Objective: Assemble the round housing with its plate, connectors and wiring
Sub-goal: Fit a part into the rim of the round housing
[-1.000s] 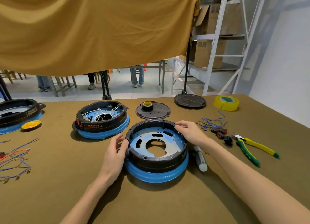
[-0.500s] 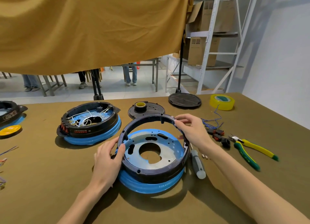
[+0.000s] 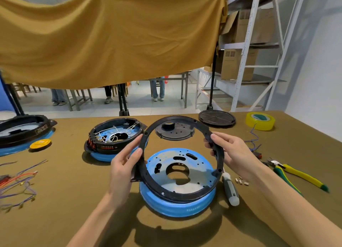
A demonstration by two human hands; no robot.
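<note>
Covering the table [image 3: 55, 219] — olive cloth, ochre curtain [image 3: 111, 39] overhead, shelving [image 3: 246, 52] right

Black housing [image 3: 22, 130]: cut by left edge. Wire bundle [image 3: 16, 187]: cut likewise. Black ring [image 3: 185, 194]: hid blue plate's [image 3: 185, 165] near rim. Small metal pieces [image 3: 241, 182]: too small to identify. Housing label [image 3: 106, 147]: unreadable.

I see a black ring [image 3: 185, 195], blue plate [image 3: 199, 174], yellow tape [image 3: 260, 121], yellow-green pliers [image 3: 296, 174], and mustard cloth [image 3: 111, 39].
</note>
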